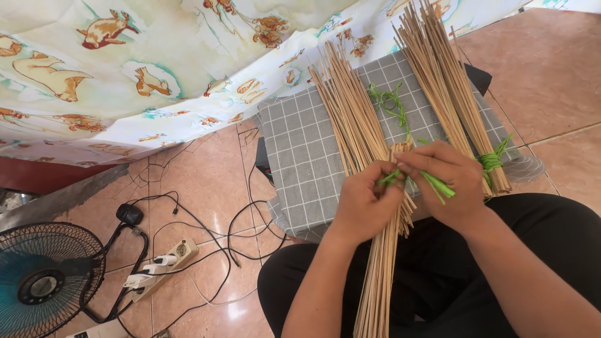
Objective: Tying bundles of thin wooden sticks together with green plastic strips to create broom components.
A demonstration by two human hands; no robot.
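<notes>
Green strip (432, 183) of flat plastic-like ribbon lies across a bundle of thin pale sticks (383, 250), and both hands meet on it at the same place. This bundle has its long axis running from the person's lap away toward the grey checked cushion (300, 156), so the strip crosses it nearly at a right angle. The left hand (364, 203) is closed around the bundle from the left side, with the fingertips pinching one end of the strip. The right hand (447, 181) is curled over the bundle from the right and grips the other end, which sticks out below its fingers. A second bundle (447, 81), already wound with green (491, 161), lies just beside the right hand, on the cushion.
</notes>
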